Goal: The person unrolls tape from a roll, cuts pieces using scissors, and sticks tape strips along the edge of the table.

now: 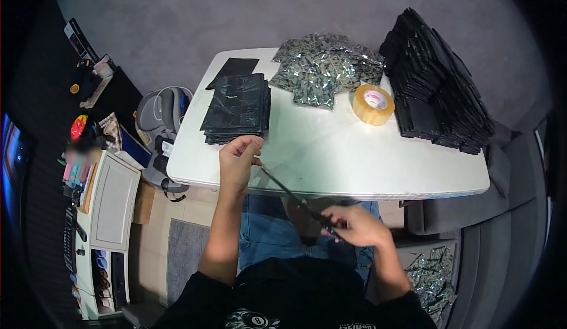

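My left hand (237,161) is closed in a pinch just in front of a stack of black plastic pouches (236,107). At its fingertips is the far end of a long, thin dark thing (283,186), which slants down toward my lap. My right hand (354,226) is closed round the near end, below the table's front edge. Blur and the narrow angle hide what kind of thing it is. Greenish specks show near the right fingers. A single flat black pouch (239,68) lies behind the stack.
On the white table (348,169) lie a pile of shiny camouflage-patterned packets (328,66), a roll of clear tape (374,106) and a tall heap of black pouches (434,87). More packets (434,276) lie low at the right. A white cabinet (112,202) stands left, a grey sofa (490,258) right.
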